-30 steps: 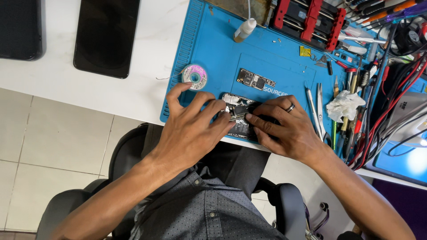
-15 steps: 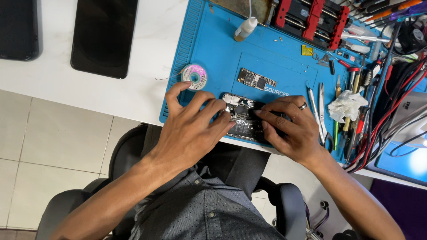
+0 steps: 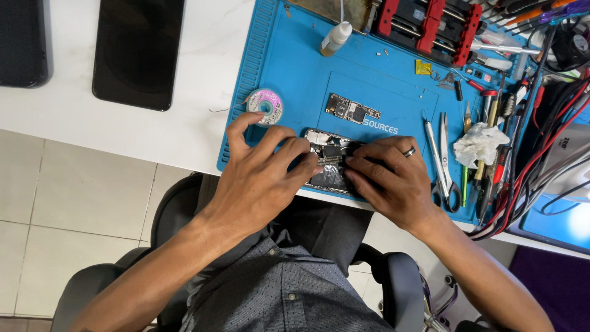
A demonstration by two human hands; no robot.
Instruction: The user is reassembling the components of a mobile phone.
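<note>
An opened phone point(image 3: 330, 161) with bare metal innards lies at the near edge of the blue work mat point(image 3: 295, 61). My left hand point(image 3: 264, 175) rests on its left part, fingers curled over the frame. My right hand point(image 3: 390, 181), a ring on one finger, covers the right part, with fingertips pressing inside the casing. Both hands hide most of the phone. A small circuit board point(image 3: 351, 109) lies on the mat just beyond the phone.
A pink solder-wick spool point(image 3: 265, 102) and a white dropper bottle point(image 3: 335, 38) sit on the mat. Tweezers point(image 3: 433, 150), a crumpled tissue point(image 3: 478, 143), tools and red-black cables point(image 3: 528, 160) crowd the right. Two dark phones point(image 3: 138, 52) lie on the white table.
My right hand has slid slightly left over the phone, its fingertips now closer to my left hand. The view has shifted a little.
</note>
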